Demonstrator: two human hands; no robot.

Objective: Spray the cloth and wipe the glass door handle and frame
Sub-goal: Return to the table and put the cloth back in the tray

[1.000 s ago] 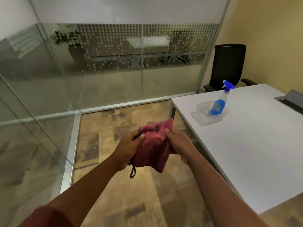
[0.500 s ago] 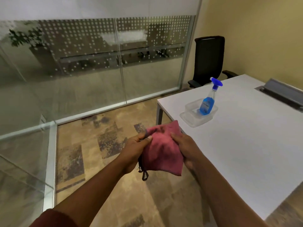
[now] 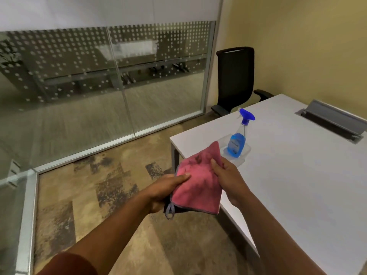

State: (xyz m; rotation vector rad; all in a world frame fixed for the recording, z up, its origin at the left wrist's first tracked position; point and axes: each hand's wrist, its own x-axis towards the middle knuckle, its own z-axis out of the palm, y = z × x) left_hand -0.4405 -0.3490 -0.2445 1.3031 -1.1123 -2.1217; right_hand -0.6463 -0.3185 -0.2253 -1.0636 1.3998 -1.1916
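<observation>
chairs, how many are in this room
1. A black chair stands in the far corner, between the glass wall and the yellow wall, behind the white table. Dim shapes show beyond the glass, too blurred to count.

We see two bare arms, and the left arm (image 3: 111,225) has a dark red sleeve (image 3: 69,264) near its top.

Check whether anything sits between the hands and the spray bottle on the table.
Nothing visible does. The spray bottle stands in a clear tray just beyond the right hand. Both hands, left hand included, grip the pink cloth, so one must let go first.
</observation>
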